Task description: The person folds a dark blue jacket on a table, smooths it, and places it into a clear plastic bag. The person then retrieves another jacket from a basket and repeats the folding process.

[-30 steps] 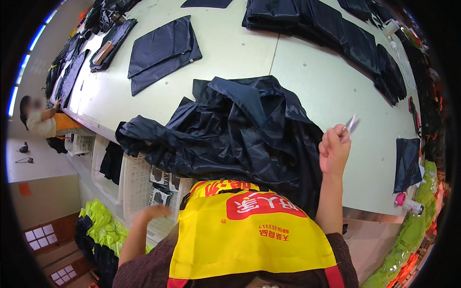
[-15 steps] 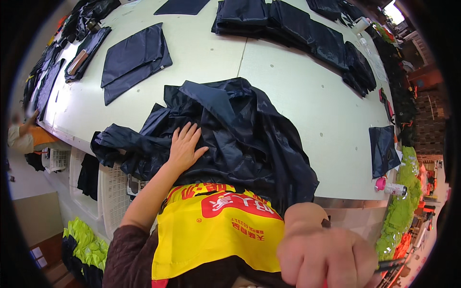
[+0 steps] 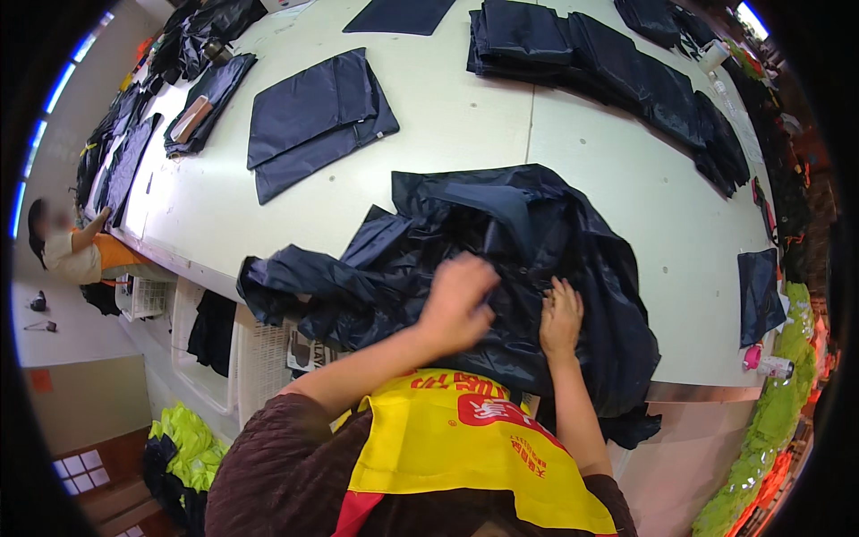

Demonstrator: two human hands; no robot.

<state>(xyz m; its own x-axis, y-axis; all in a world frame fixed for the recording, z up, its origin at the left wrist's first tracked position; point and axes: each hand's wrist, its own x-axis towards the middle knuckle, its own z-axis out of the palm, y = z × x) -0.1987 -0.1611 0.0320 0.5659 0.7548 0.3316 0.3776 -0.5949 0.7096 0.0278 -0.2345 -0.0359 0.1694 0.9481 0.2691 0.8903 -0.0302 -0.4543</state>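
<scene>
A crumpled dark navy garment [image 3: 501, 233] of thin, shiny cloth lies in a heap in front of me at the table's near edge. My right hand [image 3: 562, 320] rests on its right part, fingers stretched out over the cloth. Just left of it, my left hand [image 3: 458, 304] is over the middle of the garment. Its fingers are smeared by motion, and whether they grip any cloth does not show. One end of the garment stretches to the left, and the cloth hangs over the edge by my right forearm.
On the pale table [image 3: 617, 268] lie a folded dark piece [image 3: 313, 116] and a row of folded dark stacks [image 3: 608, 67]. A pink-capped bottle [image 3: 768, 362] is at right. White plastic baskets [image 3: 259, 358] stand at left. Another person [image 3: 76, 251] works at the far left.
My right hand has come down from close to the camera onto the garment. My left hand has lifted from lying flat and is now moving. The view has shifted left.
</scene>
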